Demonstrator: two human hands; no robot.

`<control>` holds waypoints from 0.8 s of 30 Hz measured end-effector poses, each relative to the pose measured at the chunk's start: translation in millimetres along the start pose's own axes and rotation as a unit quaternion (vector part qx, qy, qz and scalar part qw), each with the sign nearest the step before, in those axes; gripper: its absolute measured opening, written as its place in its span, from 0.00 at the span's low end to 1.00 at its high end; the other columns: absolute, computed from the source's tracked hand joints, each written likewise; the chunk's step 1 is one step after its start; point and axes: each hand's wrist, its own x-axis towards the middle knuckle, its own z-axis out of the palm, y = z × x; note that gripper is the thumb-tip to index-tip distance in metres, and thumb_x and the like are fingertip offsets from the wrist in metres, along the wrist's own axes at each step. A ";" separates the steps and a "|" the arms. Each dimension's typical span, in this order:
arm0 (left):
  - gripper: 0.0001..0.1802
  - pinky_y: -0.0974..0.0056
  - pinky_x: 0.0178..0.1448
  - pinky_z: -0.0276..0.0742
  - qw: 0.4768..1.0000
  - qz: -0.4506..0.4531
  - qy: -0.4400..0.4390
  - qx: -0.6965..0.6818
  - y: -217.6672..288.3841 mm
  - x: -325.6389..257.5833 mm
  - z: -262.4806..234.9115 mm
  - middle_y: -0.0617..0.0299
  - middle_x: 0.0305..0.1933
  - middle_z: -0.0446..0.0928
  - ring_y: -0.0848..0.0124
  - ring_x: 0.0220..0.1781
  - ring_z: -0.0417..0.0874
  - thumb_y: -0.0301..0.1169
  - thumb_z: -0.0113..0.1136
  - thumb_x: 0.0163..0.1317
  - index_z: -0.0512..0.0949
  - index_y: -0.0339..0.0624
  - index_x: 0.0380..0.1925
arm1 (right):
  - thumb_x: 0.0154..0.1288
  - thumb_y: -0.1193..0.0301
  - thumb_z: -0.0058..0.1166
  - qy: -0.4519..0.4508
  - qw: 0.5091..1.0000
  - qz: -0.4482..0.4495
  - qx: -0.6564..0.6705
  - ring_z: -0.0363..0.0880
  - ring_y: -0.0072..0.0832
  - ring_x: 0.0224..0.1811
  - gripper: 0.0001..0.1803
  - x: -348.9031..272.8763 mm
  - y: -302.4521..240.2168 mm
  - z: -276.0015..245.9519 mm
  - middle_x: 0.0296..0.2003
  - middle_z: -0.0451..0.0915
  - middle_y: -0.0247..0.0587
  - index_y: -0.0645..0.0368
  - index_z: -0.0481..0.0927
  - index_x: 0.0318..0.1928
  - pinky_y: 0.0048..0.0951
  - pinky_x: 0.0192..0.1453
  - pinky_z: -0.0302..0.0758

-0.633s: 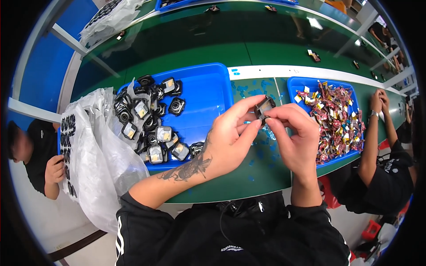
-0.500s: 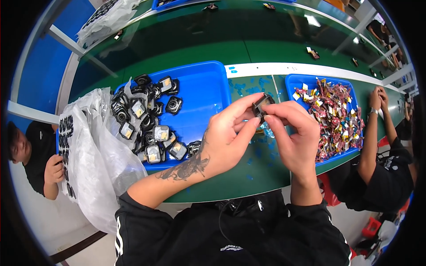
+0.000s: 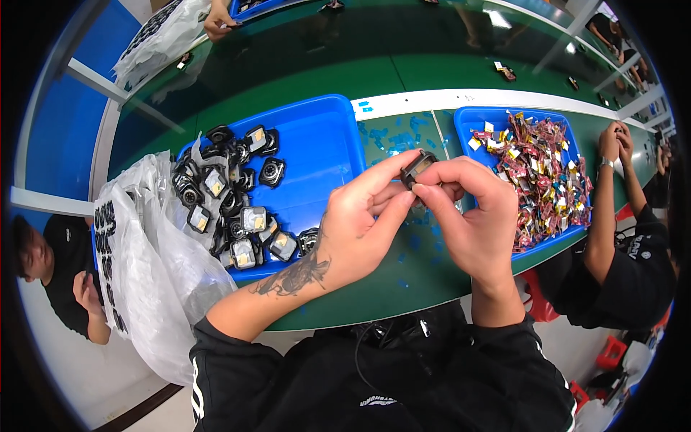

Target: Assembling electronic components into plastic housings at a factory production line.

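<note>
Both hands meet above the green tabletop (image 3: 403, 281), between two blue trays. The left hand (image 3: 360, 227) and right hand (image 3: 471, 216) pinch one small black part (image 3: 417, 167) with fingers pressed together, raised so both thumbs can work on it.

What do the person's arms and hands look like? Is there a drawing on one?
Both hands are bare, no gloves or rings showing. The left hand has a dark tattoo on the forearm near the wrist. The right hand has none showing. Black sleeves are pushed up both forearms.
</note>
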 end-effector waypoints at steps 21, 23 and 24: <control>0.27 0.66 0.59 0.77 0.992 -0.017 0.055 -0.116 14.4 9.9 -1.5 0.52 0.59 0.74 0.69 0.58 0.79 0.17 0.47 0.68 0.61 0.34 0.67 | 0.59 0.81 0.63 -0.057 0.970 0.150 0.182 0.80 0.19 0.42 0.17 -9.8 8.7 -13.7 0.38 0.80 0.37 0.63 0.75 0.49 0.22 0.48 0.78; 0.27 0.66 0.60 0.77 0.997 0.025 0.047 -0.053 8.4 9.9 -6.5 0.53 0.58 0.74 0.69 0.57 0.79 0.17 0.48 0.68 0.61 0.36 0.68 | 0.60 0.83 0.63 -0.072 0.962 0.175 0.198 0.82 0.20 0.40 0.16 -11.2 5.9 -13.7 0.37 0.81 0.37 0.64 0.75 0.49 0.22 0.46 0.80; 0.24 0.67 0.58 0.77 0.996 0.031 0.054 -0.067 9.8 8.4 -4.0 0.54 0.58 0.73 0.71 0.57 0.79 0.18 0.48 0.68 0.66 0.35 0.65 | 0.60 0.83 0.62 -0.037 0.965 0.152 0.209 0.82 0.20 0.41 0.16 -12.9 7.0 -11.1 0.37 0.81 0.37 0.66 0.76 0.48 0.21 0.46 0.80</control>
